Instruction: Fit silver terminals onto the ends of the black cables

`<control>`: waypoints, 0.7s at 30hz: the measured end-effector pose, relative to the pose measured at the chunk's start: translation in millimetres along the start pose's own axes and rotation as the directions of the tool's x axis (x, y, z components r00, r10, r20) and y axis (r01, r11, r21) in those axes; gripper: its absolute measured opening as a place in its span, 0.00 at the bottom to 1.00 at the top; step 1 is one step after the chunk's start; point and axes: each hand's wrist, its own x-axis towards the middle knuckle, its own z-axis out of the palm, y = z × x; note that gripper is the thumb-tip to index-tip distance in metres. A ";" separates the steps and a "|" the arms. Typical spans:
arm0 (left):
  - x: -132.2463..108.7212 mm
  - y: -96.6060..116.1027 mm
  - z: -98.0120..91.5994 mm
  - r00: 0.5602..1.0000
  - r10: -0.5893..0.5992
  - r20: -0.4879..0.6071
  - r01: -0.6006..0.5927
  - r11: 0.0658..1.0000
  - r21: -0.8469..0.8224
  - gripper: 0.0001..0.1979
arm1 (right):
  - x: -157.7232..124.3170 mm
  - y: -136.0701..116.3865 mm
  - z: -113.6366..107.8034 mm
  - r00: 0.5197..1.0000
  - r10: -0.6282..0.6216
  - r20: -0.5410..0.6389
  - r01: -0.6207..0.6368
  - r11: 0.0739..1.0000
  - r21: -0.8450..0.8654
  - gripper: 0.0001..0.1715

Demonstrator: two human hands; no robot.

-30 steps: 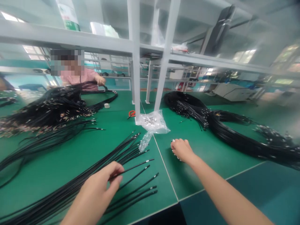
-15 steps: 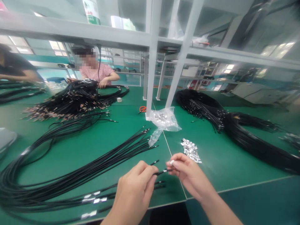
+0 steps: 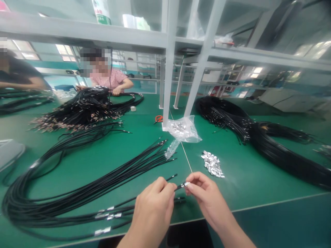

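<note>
My left hand (image 3: 157, 203) is closed around a black cable (image 3: 178, 188) near its end, which sticks out past the thumb toward the right. My right hand (image 3: 205, 191) pinches a small silver metal sleeve (image 3: 186, 184) between thumb and fingertips, and the sleeve meets the cable's tip. How far it sits over the tip I cannot tell. Other black cables (image 3: 103, 182) run from a curved bundle at the left and pass beside and under my left hand. Several carry silver-white bands (image 3: 103, 230). A small pile of silver sleeves (image 3: 212, 164) lies just beyond my right hand.
A clear plastic bag (image 3: 183, 129) with more sleeves lies by the white shelf post (image 3: 169, 69), beside an orange-handled tool (image 3: 158, 119). Thick black cable coils (image 3: 279, 155) occupy the right. A co-worker (image 3: 108, 77) sits behind a cable heap (image 3: 85, 106); another person is at far left.
My right hand has brought the silver sleeve down and left onto the cable end that my left hand holds. The view has shifted slightly.
</note>
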 end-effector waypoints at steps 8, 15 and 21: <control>12.5 -10.1 -12.4 0.961 -0.114 0.253 0.231 0.835 -0.500 0.08 | -0.9 0.0 1.1 0.981 0.077 0.177 -0.042 0.980 -0.194 0.08; 15.5 -9.4 -10.9 0.962 -0.130 0.239 0.238 0.824 -0.514 0.08 | -1.0 6.4 15.2 0.983 0.086 0.165 -0.059 0.985 -0.161 0.11; 22.0 -11.7 -13.3 0.955 -0.115 0.273 0.235 0.856 -0.461 0.05 | -2.2 -2.2 17.9 0.993 -0.098 0.071 0.117 0.923 -0.366 0.09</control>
